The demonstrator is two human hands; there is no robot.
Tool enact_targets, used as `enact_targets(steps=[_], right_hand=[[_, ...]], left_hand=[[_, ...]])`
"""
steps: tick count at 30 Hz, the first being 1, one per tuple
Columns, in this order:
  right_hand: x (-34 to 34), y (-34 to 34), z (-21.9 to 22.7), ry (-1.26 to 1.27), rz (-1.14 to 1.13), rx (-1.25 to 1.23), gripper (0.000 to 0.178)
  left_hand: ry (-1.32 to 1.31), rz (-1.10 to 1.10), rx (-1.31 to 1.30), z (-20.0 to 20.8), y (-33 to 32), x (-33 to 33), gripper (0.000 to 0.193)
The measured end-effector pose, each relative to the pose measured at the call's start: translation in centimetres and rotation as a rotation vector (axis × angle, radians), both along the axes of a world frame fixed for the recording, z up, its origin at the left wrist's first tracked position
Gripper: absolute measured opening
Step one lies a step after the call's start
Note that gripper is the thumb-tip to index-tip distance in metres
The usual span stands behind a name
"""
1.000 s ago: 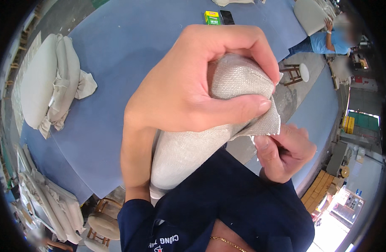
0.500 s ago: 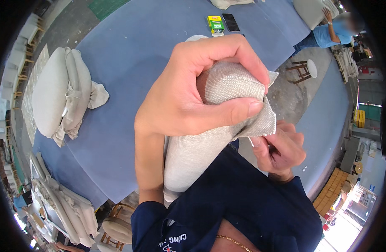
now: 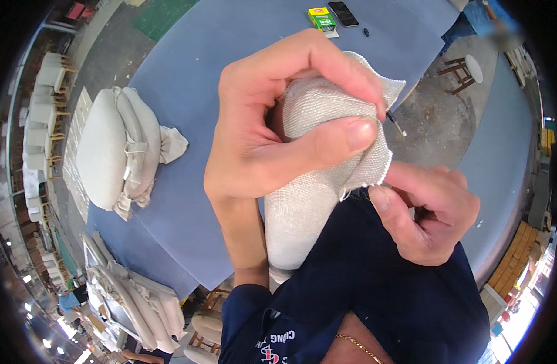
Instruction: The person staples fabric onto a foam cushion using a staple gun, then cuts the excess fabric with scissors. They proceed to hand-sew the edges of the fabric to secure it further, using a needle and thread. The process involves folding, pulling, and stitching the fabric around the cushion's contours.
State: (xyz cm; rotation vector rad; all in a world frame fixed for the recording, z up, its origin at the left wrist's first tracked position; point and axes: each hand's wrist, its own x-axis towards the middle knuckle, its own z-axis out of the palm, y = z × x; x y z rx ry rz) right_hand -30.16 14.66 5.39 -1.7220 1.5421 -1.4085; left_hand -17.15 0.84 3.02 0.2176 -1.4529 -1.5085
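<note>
A padded piece in beige woven fabric (image 3: 300, 227), like a narrow cushion, stands against my front. My left hand (image 3: 248, 139) wraps round its top, with thumb and forefinger pressing the gathered fabric together. Past these fingertips a loose flap of the cloth (image 3: 366, 167) sticks out, its cut edge frayed. At the lower corner of that flap is my right hand (image 3: 433, 209), its fingers curled and its forefinger and thumb tips drawn together beside the frayed edge. Whether a small thing sits between those tips cannot be seen.
Stacked beige cushions (image 3: 118, 151) rest on the blue-grey table (image 3: 187, 73) at left. Toward the far edge lie a green and yellow box (image 3: 323, 21), a phone (image 3: 343, 13) and a small black object (image 3: 366, 31). Beyond are a stool (image 3: 466, 71) and another person (image 3: 488, 18).
My right hand has shifted right and turned, its thumb now below the flap's edge. The left hand keeps its grip on the fabric. The whole view has swung slightly.
</note>
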Motion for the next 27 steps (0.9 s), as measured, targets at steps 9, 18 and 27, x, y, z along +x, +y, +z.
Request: enact_targets(steps=[9,18,27], right_hand=[[-2.6,0.5,-1.2,0.185,0.21,-0.099,0.026],[-1.0,0.1,-2.2,0.121,0.114,-0.201,0.022],[0.7,0.8,-1.6,0.035,-0.025,-0.125,0.019]], left_hand=[[-0.011,0.073,-0.033,1.1,-0.4,1.3,0.021],[-0.053,-0.137,-0.17,0.0,-1.8,1.7,0.028],[-0.127,-0.078,-0.139,0.4,-0.9,1.5,0.032]])
